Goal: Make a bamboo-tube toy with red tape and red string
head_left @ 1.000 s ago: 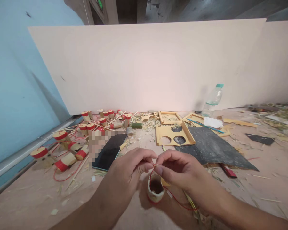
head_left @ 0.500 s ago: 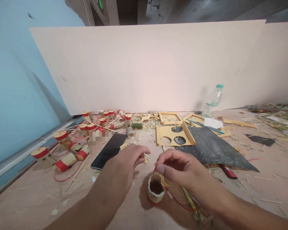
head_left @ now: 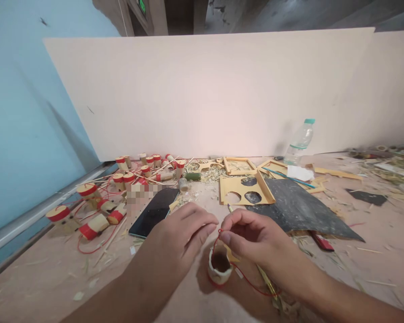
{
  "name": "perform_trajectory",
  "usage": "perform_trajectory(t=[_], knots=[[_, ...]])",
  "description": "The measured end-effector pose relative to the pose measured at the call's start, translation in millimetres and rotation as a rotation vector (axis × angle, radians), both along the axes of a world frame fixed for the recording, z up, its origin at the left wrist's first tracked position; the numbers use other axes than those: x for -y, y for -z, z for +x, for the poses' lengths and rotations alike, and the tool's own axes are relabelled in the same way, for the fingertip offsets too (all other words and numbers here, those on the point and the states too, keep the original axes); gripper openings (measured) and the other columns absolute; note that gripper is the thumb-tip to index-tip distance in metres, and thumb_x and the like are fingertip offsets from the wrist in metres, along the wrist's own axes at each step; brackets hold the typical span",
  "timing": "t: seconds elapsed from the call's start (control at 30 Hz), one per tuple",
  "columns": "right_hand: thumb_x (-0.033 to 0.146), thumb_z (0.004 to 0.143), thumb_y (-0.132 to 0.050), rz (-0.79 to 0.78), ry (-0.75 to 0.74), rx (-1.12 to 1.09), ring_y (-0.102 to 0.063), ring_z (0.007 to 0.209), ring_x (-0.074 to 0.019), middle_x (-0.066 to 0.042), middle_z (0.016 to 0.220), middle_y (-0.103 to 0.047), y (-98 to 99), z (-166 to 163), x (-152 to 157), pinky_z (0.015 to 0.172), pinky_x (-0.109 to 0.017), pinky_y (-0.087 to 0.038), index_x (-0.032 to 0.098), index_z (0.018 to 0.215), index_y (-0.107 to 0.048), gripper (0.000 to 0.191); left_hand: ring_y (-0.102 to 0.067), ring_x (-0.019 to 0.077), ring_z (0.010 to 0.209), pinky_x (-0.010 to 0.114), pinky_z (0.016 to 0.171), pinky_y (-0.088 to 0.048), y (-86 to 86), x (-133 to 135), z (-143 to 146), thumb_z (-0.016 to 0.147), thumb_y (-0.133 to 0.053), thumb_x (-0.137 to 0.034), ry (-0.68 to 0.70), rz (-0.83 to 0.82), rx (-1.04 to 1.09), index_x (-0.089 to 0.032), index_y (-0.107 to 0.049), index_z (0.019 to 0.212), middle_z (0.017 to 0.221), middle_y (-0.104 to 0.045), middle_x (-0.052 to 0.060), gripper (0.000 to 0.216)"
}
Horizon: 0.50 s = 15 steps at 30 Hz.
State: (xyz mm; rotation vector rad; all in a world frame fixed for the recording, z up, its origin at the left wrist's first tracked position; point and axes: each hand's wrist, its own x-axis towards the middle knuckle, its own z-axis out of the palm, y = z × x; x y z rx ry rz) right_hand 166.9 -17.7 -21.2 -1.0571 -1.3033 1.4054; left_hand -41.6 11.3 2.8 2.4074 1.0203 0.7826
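A short bamboo tube (head_left: 220,265) stands on the worktop, its open end up and a red band round its base. Red string (head_left: 215,246) rises out of its mouth, and more red string trails from its side to the right. Above the tube, my right hand (head_left: 256,233) pinches the string's looped end between thumb and forefinger. Close beside it on the left is my left hand (head_left: 185,237), thumb and fingers drawn together near the loop; whether they grip any string is hidden. A pen (head_left: 265,278) lies partly under my right hand.
Several red-banded bamboo pieces (head_left: 87,190) with sticks and strings crowd the left. A phone (head_left: 156,211) lies before them. Cut yellow card (head_left: 229,184), a black sheet (head_left: 289,206) and a clear bottle (head_left: 299,143) are farther right. Shavings litter the worktop; a pale board (head_left: 208,98) stands behind.
My left hand has moved right, bringing its fingertips together close to the string loop. My right hand keeps its pinch on the string, and the tube stands where it was.
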Motion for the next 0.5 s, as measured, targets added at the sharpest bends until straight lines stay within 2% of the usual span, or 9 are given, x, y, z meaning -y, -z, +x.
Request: perform_trajectory(t=[0.17,0.37,0.5], knots=[[0.035,0.085,-0.084,0.017,-0.003,-0.004,-0.063,0.073,-0.0139,0.002,0.078,-0.072,3.6,0.6,-1.2,0.071,-0.025,-0.051,0.019,0.088,-0.07,0.022,-0.067,0.0137,0.087,0.023,0.081,-0.05,-0.7,5.3,1.9,0.105,-0.06,-0.018,0.016,0.045,0.052,-0.026,-0.073,0.099,0.096,-0.071,-0.003,0.017],[0.031,0.084,-0.082,0.042,0.004,0.027,-0.063,0.073,-0.0148,0.002,0.078,-0.071,2.5,0.7,-1.6,0.071,-0.025,-0.051,0.02,0.088,-0.07,0.017,-0.066,0.0129,0.081,0.024,0.078,-0.05,-0.5,7.5,2.6,0.104,-0.06,-0.016,-0.02,0.053,0.04,-0.026,-0.072,0.096,0.095,-0.07,-0.004,0.017],[0.031,0.087,-0.077,0.101,0.055,0.179,-0.065,0.079,-0.0185,0.0,0.082,-0.073,-2.3,0.2,0.5,0.076,-0.029,-0.052,0.021,0.086,-0.072,0.011,-0.067,0.015,0.084,0.025,0.08,-0.051,-0.6,7.2,1.2,0.106,-0.06,-0.023,-0.012,0.054,0.026,-0.026,-0.073,0.097,0.094,-0.072,-0.003,0.017]])
